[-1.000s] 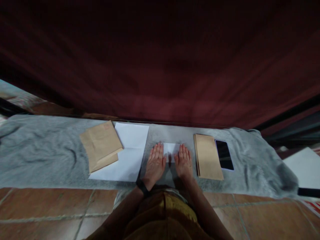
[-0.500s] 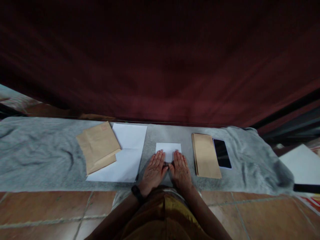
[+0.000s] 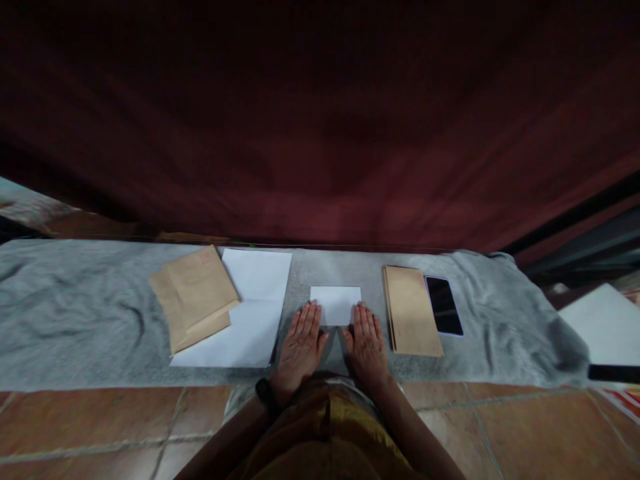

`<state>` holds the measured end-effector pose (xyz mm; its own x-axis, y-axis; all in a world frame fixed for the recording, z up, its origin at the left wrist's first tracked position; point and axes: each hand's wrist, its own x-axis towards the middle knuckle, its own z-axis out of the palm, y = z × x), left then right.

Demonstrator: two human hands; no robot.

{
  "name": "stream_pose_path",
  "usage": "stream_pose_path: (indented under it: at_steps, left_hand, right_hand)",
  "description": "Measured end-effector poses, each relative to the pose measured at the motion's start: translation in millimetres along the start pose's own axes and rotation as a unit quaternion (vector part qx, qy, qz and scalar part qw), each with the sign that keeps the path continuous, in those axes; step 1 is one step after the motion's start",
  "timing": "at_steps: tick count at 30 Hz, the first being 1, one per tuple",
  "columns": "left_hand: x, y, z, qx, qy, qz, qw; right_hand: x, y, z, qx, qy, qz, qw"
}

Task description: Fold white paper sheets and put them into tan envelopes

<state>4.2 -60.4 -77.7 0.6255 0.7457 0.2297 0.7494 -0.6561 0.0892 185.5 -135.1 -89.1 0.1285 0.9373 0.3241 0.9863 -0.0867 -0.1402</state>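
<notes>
A small white paper [image 3: 340, 308] is laid flat at the lower centre of the frame, on a grey cloth [image 3: 333, 267]. Its lower left corner is covered by the fingertips of the left hand [image 3: 300, 347], its lower right corner by those of the right hand [image 3: 367, 343]. Nothing is grasped by either hand: both are spread palm down, with the fingers extended and the grip released. How firmly the paper is pressed cannot be told.

For good smoothing, the pressure is best kept even on both sides, so that the paper is not skewed; its edges look straight at present. The flat of the fingers is better used than the tips, since soft cloth may give under a hard push and let a crease form.

Elbow room should be watched: large white paper [image 3: 257, 333] and brown envelopes [image 3: 203, 290] are placed left of centre, while a brown stack [image 3: 413, 310] and a phone [image 3: 444, 305] are set side by side right of centre.
</notes>
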Motion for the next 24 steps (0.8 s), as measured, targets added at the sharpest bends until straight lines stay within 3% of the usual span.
stream_pose_path:
  at_steps: [5, 7, 11, 16, 24]
  left_hand:
    - [5, 8, -2.3, -0.016, -0.022, 0.107, 0.994]
    - [5, 8, -2.2, -0.022, -0.035, 0.122, 0.992]
    - [12, 7, -3.5, -0.036, -0.042, 0.108, 0.993]
    - [37, 13, 0.4, -0.048, -0.035, 0.094, 0.994]
    - [48, 3, 10.4, -0.028, 0.001, 0.021, 0.999]
  right_hand:
    - [0, -2, -4, -0.009, -0.004, 0.001, 1.0]
    - [1, -1, -5, 0.0, -0.005, 0.005, 1.0]
    - [11, -1, -8, 0.043, -0.012, 0.01, 0.999]
    - [42, -7, 0, 0.114, -0.03, -0.019, 0.993]
    - [52, 1, 23, 0.049, -0.009, 0.018, 0.999]
